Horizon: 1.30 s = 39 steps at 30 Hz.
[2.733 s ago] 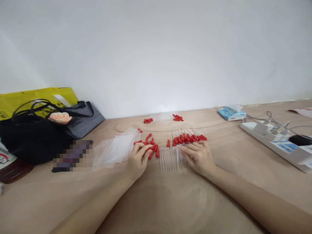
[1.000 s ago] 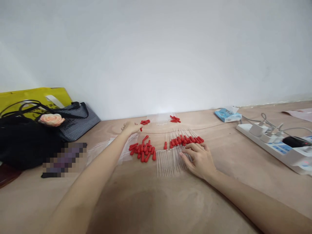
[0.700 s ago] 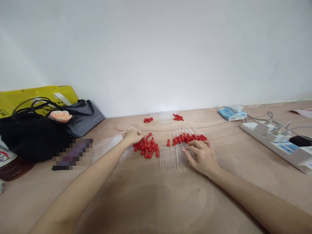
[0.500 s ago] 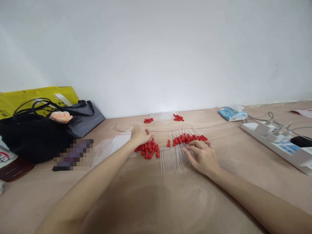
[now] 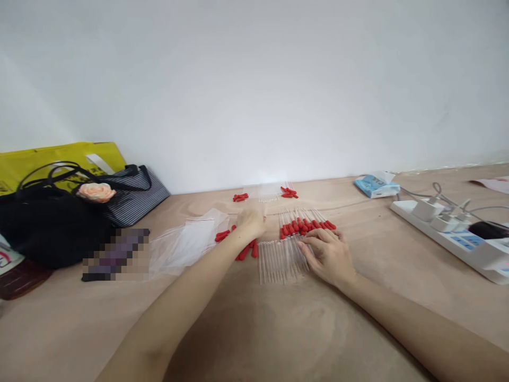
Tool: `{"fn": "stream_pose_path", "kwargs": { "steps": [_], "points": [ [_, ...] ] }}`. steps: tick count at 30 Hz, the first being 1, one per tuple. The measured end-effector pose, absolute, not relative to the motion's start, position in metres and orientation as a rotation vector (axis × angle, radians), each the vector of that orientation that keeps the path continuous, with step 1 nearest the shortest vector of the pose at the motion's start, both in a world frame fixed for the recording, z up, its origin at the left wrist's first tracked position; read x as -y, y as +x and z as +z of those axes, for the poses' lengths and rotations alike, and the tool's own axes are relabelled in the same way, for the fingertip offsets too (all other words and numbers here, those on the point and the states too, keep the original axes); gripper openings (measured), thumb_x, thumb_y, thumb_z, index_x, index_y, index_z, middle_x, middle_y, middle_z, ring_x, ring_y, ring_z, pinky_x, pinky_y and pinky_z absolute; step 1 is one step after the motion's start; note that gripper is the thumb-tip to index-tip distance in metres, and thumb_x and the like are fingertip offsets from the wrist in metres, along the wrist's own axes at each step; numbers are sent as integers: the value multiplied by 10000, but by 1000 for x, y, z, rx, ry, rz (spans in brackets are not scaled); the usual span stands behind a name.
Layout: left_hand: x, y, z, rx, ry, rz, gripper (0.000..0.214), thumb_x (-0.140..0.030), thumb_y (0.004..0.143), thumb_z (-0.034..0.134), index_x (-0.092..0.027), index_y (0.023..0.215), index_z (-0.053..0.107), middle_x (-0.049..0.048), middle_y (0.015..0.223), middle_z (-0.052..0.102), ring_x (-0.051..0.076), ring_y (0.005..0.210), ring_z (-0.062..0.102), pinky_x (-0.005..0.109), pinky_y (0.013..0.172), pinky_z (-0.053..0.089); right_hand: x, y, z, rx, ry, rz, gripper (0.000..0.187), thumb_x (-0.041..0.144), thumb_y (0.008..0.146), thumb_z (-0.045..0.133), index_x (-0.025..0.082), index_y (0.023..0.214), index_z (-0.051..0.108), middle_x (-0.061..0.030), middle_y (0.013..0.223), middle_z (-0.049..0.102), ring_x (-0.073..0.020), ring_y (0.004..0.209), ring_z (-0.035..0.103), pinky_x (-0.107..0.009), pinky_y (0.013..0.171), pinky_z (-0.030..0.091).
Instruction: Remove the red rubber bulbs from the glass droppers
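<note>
2 bare hands work above a wood-grained desk (image 5: 278, 334), where clear tubes (image 5: 274, 262) lie side by side in 1 row, their long axes running toward and away from the person. The right hand (image 5: 328, 257) is the nearer to them, its bent fingers at the row's right end, on or just over the last tubes; whether it pinches any cannot be told. The left hand (image 5: 252, 222), blurred, is past the row's far left corner and just left of a fan of red-tipped tubes (image 5: 296, 227), which lie with their red ends toward the person. Its fingers are too indistinct to show whether they close on anything. From that hand, the clear tubes lie to the right and nearer the person; loose red bulbs (image 5: 254, 248), partly hidden by the left arm (image 5: 191, 302), lie beside the row's left edge. Plastic bags (image 5: 196, 236) spread at left. Near the wall (image 5: 262, 90), 2 small red clusters (image 5: 240, 197) flank clear plastic (image 5: 270, 191). At right sit a blue tissue packet (image 5: 376, 185) and a white power strip (image 5: 463, 242).
</note>
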<state>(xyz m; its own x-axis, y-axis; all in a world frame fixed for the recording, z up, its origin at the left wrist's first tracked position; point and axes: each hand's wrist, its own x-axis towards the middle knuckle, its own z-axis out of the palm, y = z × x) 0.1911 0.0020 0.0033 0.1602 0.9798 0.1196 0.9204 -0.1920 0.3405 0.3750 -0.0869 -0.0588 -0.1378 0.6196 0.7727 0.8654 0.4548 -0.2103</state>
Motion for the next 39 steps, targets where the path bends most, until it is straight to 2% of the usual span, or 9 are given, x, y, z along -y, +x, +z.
{"fn": "stream_pose_path", "kwargs": {
  "steps": [4,8,13,16,19,24,27,34,39],
  "points": [
    [19,166,14,-1838,2382,488,180,-255,823,383,-176,786,540,54,637,596,199,643,588,294,615,431,86,375,-58,1742,-1279,-438,293,344,788,495,212,1038,572,-78,989,585,-196,896,535,-347,802,325],
    [48,145,-7,-1528,2957,562,210,-225,864,332,-168,807,525,70,788,599,190,721,583,294,646,447,88,374,-53,1779,-1215,-499,492,405,772,513,195,1211,439,-130,1172,505,-245,1037,484,-396,878,309],
    [70,139,-38,-1066,3241,942,219,-219,884,345,-155,794,535,48,781,617,139,711,587,243,648,459,91,364,-49,2087,-1026,-458,326,382,799,508,277,1105,547,-29,1048,620,-214,1063,486,-459,986,161],
    [77,143,-43,-998,3252,1067,197,-218,870,389,-161,773,550,38,762,633,129,686,584,242,633,453,91,357,-51,2133,-941,-408,196,327,817,504,299,977,615,19,885,676,-181,1012,523,-459,988,145],
    [80,147,-41,-1004,3250,1055,168,-234,844,444,-167,750,565,27,719,643,143,676,576,276,632,439,91,353,-53,2130,-865,-396,196,226,835,471,293,923,633,46,740,686,-151,927,564,-446,989,152],
    [81,150,-40,-981,3189,1079,243,-318,817,492,-169,991,572,75,1035,632,215,988,538,373,831,408,93,351,-53,2091,-802,-423,248,145,824,445,263,958,617,41,697,681,-129,888,583,-434,1007,143],
    [78,150,-44,-885,3196,1066,226,-231,840,457,-181,1033,562,53,1112,605,202,1098,485,392,931,353,93,350,-54,2104,-769,-439,261,139,823,432,260,970,609,39,671,674,-132,905,580,-448,1013,140],
    [77,150,-45,-872,3137,1147,148,-209,835,471,-177,768,599,28,1051,640,187,1077,519,408,970,325,93,350,-58,2075,-692,-501,227,122,809,441,231,903,617,49,618,653,-143,881,591,-463,1023,131],
    [80,148,-42,-831,3138,1115,130,-159,825,475,-181,775,593,11,1043,645,175,1084,516,416,1001,282,94,351,-58,2055,-658,-513,157,144,801,487,218,856,614,55,599,644,-136,850,597,-461,1020,135]
  ]
}}
